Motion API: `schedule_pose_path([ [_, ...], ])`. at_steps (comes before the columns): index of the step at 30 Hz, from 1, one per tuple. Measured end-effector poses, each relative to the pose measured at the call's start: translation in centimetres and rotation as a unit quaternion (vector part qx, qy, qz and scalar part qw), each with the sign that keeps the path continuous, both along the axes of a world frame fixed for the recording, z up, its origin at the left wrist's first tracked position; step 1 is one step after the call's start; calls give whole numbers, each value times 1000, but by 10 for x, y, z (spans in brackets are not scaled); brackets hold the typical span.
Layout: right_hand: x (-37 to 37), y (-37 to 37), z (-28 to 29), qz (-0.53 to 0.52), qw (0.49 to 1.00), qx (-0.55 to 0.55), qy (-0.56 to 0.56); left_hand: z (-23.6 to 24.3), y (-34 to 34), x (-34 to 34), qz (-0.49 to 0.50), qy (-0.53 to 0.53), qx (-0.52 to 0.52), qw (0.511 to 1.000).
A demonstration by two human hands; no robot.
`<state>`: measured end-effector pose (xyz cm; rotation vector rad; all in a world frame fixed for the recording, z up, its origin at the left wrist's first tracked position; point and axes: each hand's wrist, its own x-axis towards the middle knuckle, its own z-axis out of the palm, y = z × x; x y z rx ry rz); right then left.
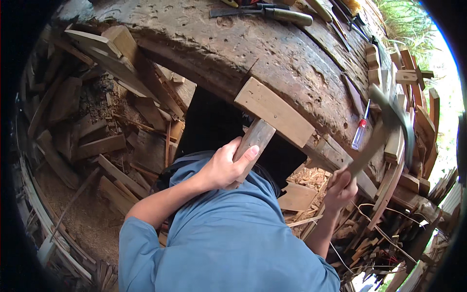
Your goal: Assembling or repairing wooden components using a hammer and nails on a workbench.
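Observation:
My left hand [224, 164] is closed round a short wooden piece [260, 136], thumb on top. Its far end meets the long side of a flat wooden block [275, 111], so the two form a T; the joint itself I cannot make out. The block rests at the near edge of the workbench [214, 44]. Off to the right, my right hand [340, 190] grips the wooden handle of a tool with a long, curved metal head [400, 121]. That head is raised, blurred and apart from the block.
A red and clear-handled screwdriver [360, 132] lies on the bench to the right. A wooden-handled chisel [287, 16] and other tools lie at its far side. Stacked wood pieces [418, 107] line the right, and offcuts [102, 146] cover the ground at left.

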<state>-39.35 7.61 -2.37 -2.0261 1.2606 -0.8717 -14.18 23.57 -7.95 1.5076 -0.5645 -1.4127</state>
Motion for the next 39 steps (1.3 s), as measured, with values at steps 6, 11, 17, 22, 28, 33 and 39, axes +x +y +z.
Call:
schedule_pose_path([
  [6, 5, 11, 19, -88, 976, 174, -100, 24, 9, 29, -64, 17, 70, 995],
  [11, 3, 23, -7, -17, 966, 17, -257, 56, 17, 46, -90, 18, 32, 995],
  [17, 14, 36, -15, 91, 972, 48, -213, 77, -2, 50, -2, -193, -144, 971],
  [22, 10, 40, -25, 114, 951, 13, -288, 84, -38, 59, 31, -547, -208, 810],
  [28, 14, 38, -22, 76, 928, 56, -362, 74, -60, 65, 81, -581, -240, 773],
  [33, 31, 33, -22, 56, 908, 67, -409, 77, -75, 67, 58, -587, -239, 772],
  [39, 42, 33, -26, 3, 896, 130, -424, 74, -101, 68, 67, -653, -261, 707],
])
